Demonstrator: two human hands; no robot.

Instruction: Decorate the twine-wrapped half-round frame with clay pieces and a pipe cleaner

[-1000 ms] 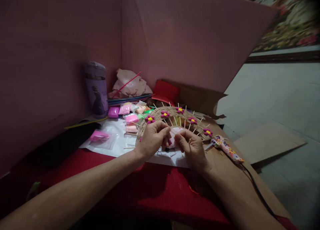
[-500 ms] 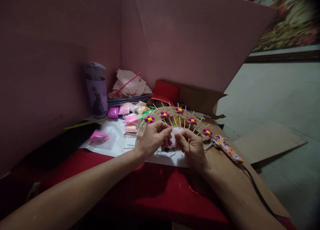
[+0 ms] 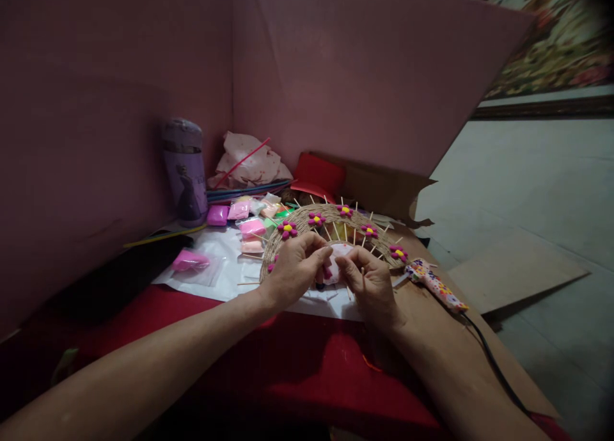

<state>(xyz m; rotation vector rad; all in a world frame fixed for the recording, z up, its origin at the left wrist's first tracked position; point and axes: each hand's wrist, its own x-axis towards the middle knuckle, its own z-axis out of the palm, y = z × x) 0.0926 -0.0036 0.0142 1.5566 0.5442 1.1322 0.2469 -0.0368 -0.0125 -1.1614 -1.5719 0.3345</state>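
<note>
My left hand (image 3: 303,262) is closed in a pinch, with a small magenta piece, clay-like in look, (image 3: 328,272) at its fingertips. Close by on the right, my right hand (image 3: 368,280) is pinched too; what its fingers hold, if anything, is too small to tell. Both hands are over the near part of a twine-wound ring (image 3: 330,214) with thin wooden sticks poking out of it. Magenta flowers with yellow centres, one of them a flower (image 3: 345,210) at the top, sit on the twine. Behind the fingertips shows a pale pink spotted round (image 3: 341,251), partly hidden.
Small packets of coloured clay (image 3: 252,228) lie on white paper (image 3: 211,242) at left. A purple tumbler (image 3: 185,172) stands behind them. On cardboard at right rests a flower-patterned glue gun (image 3: 436,283) with a black cord. Red cloth (image 3: 297,364) covers the near edge.
Both hands stay in almost the same place, with only small finger movements. The magenta piece at my left fingertips shows slightly differently. The ring and the things around it have not moved.
</note>
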